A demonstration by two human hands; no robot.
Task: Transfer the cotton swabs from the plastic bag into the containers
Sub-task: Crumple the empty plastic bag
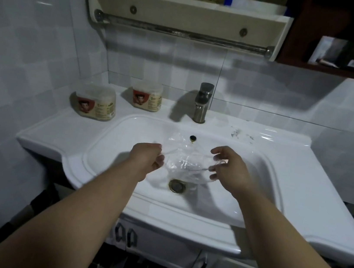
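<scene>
Clear plastic bag, crumpled and glossy, stretched out above the basin, pinched at either edge by left hand and right hand. Two containers upright on the worktop left of the basin, apart: near container, far container by the back wall. Both translucent, rounded, lidded, with red-and-cream labels, pale contents showing through.

Two containers stand on the desk: the left container and the right container. There is one plastic bag, one faucet, one drain, one towel bar and one shelf.
</scene>
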